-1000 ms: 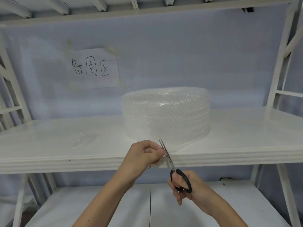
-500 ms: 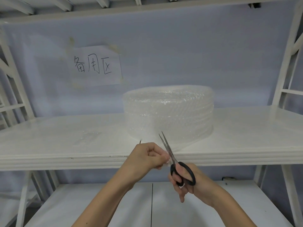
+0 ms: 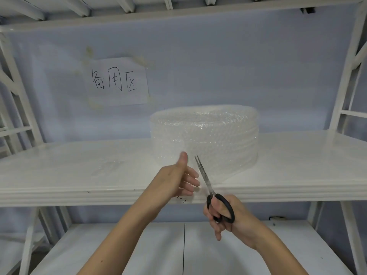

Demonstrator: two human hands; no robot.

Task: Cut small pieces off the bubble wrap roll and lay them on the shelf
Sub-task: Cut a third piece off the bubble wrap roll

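The clear bubble wrap roll (image 3: 204,135) stands on the white shelf (image 3: 59,179), and its loose end hangs toward the front edge. My right hand (image 3: 236,221) grips black-handled scissors (image 3: 206,181) whose blades are closed and point up at that loose end. My left hand (image 3: 176,181) sits just left of the blades, thumb lifted away from the loosely curled fingers, with no wrap visibly pinched. A small clear cut piece (image 3: 106,167) lies flat on the shelf to the left.
A paper sign (image 3: 119,82) with handwriting is taped to the blue back wall. White frame uprights (image 3: 345,76) stand at both sides. A lower shelf (image 3: 158,247) lies under my arms, and an upper shelf runs overhead.
My left hand has let go of its pinch on the wrap and raised its thumb. The scissor blades went from slightly apart to closed. The view shifted slightly.
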